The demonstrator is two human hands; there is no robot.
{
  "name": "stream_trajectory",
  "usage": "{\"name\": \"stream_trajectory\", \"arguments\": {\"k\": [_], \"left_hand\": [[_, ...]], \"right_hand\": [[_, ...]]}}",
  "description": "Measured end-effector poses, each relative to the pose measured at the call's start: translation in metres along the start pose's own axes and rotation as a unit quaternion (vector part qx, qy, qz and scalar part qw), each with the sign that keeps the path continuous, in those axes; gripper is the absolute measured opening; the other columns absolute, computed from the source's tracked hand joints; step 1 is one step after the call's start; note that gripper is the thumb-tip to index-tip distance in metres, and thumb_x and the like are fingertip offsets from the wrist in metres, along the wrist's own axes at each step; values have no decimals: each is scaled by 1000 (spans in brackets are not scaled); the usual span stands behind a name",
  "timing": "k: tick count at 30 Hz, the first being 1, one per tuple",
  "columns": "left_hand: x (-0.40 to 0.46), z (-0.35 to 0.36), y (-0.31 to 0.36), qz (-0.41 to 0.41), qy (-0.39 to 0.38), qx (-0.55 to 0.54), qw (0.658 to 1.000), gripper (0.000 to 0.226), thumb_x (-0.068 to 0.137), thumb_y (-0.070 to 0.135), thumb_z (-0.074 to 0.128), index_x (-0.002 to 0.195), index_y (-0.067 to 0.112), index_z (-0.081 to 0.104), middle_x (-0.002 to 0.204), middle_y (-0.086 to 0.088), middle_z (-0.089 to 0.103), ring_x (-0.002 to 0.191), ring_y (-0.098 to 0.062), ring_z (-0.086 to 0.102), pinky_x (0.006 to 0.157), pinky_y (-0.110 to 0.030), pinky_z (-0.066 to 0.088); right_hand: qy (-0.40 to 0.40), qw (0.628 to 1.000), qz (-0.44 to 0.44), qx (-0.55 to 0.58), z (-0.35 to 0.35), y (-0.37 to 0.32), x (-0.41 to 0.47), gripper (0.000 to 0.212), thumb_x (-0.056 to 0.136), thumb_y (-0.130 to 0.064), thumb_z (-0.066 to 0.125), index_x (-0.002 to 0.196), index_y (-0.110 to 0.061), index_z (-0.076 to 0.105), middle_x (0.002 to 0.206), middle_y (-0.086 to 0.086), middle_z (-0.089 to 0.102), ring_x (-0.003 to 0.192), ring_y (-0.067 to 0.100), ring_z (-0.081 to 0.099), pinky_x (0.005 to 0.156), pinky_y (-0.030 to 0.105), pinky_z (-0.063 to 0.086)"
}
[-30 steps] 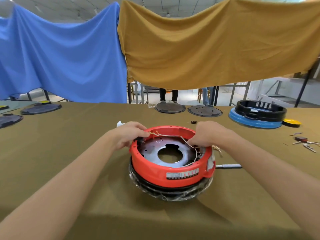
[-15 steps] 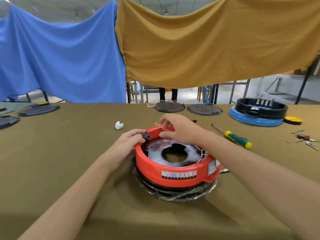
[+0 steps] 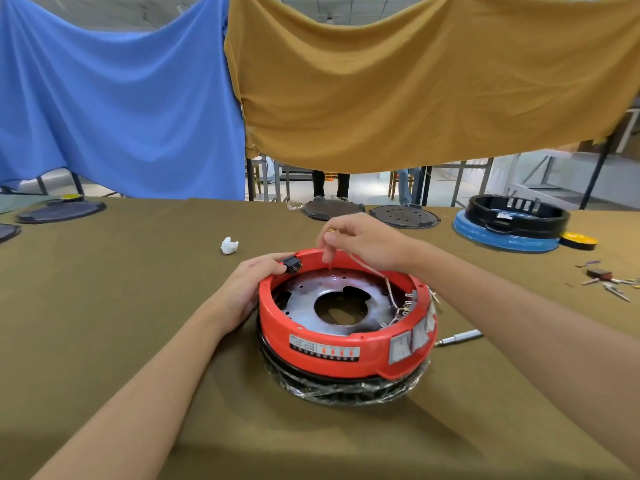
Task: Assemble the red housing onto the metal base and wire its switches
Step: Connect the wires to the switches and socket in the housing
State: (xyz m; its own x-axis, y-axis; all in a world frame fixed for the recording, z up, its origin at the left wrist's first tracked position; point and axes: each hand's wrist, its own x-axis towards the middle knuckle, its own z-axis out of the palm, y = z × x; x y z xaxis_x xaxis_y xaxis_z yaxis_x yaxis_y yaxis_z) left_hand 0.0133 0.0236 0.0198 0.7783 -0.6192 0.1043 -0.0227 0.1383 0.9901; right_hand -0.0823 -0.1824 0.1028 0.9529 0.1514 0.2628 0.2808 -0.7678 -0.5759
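Red round plastic housing [image 3: 346, 344]: between both hands.
Left hand [image 3: 254, 282]: grips small black switch [image 3: 292, 264] at housing's far-left rim.
Right hand [image 3: 363, 239]: pinches thin pale wire [image 3: 363, 265] above housing's far rim.

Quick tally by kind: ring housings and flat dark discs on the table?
Ring housings: 2, red housing, black ring
Flat dark discs: 4, at
Total: 6

Glossy red plastic housing [image 3: 346, 355] over dull, stained metal base [image 3: 304, 299], on matt olive cloth [image 3: 104, 306].
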Motion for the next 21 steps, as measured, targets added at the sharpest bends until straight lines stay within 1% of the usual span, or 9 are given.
{"name": "stream_trajectory", "arguments": {"k": [2, 3, 5, 8, 11, 14, 17, 18, 21], "left_hand": [[1, -2, -2, 3, 0, -4, 1000, 50, 80, 16, 55, 128, 4, 64, 123, -22, 68, 120, -39, 61, 112, -55, 40], [1, -2, -3, 4, -1, -2, 1000, 50, 80, 16, 56, 128, 5, 64, 123, -21, 68, 120, -39, 62, 112, -54, 40], [1, -3, -3, 7, -4, 6, 1000, 49, 80, 17, 56, 127, 6, 66, 123, -20, 69, 119, -37, 63, 111, -54, 41], [1, -2, -3, 6, 3, 12, 1000, 48, 78, 17, 56, 123, 8, 69, 120, -20, 70, 117, -38, 64, 110, -54, 42], [1, -3, -3, 6, 4, 10, 1000, 47, 78, 18, 56, 122, 9, 69, 120, -20, 70, 117, -39, 64, 110, -54, 42], [0, -3, -4, 7, -2, 13, 1000, 47, 79, 18, 55, 123, 10, 69, 120, -19, 70, 116, -37, 64, 110, -54, 42], [0, -2, -4, 8, -5, 9, 1000, 47, 79, 18, 55, 123, 9, 69, 120, -19, 70, 117, -37, 64, 111, -53, 42], [-1, -2, -4, 8, -5, 6, 1000, 48, 78, 18, 55, 123, 8, 68, 120, -20, 70, 118, -38, 63, 111, -53, 42], [-2, -1, -3, 12, -6, 2, 1000, 49, 78, 17, 54, 124, 7, 68, 120, -21, 69, 118, -39, 63, 110, -54, 42]], "right_hand": [[11, 999, -9, 50, -1, 0, -1, 24, 104, -16, 47, 114, -10, 67, 93, 9, 75, 97, 15, 67, 86, 12, 47], [18, 997, -10, 71, -1, -1, -1, 24, 104, -16, 48, 117, -10, 67, 93, 10, 75, 95, 13, 68, 83, 8, 46], [18, 994, 2, 110, 1, -2, -2, 26, 105, -20, 47, 120, -10, 66, 87, 7, 75, 84, 6, 67, 78, 12, 49], [-2, 992, 29, 126, -1, -2, -4, 37, 107, -31, 38, 119, -9, 65, 73, -7, 67, 74, -5, 61, 71, 14, 48], [-7, 990, 55, 130, -4, -1, -7, 40, 107, -32, 33, 118, -17, 69, 81, -8, 57, 83, 3, 58, 84, 26, 51], [-5, 995, 57, 78, -5, -2, -8, 41, 106, -29, 31, 107, -30, 72, 87, -3, 52, 87, 9, 57, 85, 22, 49], [4, 995, 50, 82, 1, -1, -8, 34, 105, -38, 41, 99, -24, 72, 80, -9, 58, 73, -2, 56, 71, 9, 43], [19, 996, 43, 77, 3, 0, -8, 30, 103, -37, 47, 99, -21, 72, 80, -9, 62, 72, -1, 56, 69, 9, 42], [68, 992, 32, 106, 3, 7, -10, 20, 97, -29, 62, 94, -12, 74, 84, 3, 71, 75, 12, 60, 74, 24, 50]]}}
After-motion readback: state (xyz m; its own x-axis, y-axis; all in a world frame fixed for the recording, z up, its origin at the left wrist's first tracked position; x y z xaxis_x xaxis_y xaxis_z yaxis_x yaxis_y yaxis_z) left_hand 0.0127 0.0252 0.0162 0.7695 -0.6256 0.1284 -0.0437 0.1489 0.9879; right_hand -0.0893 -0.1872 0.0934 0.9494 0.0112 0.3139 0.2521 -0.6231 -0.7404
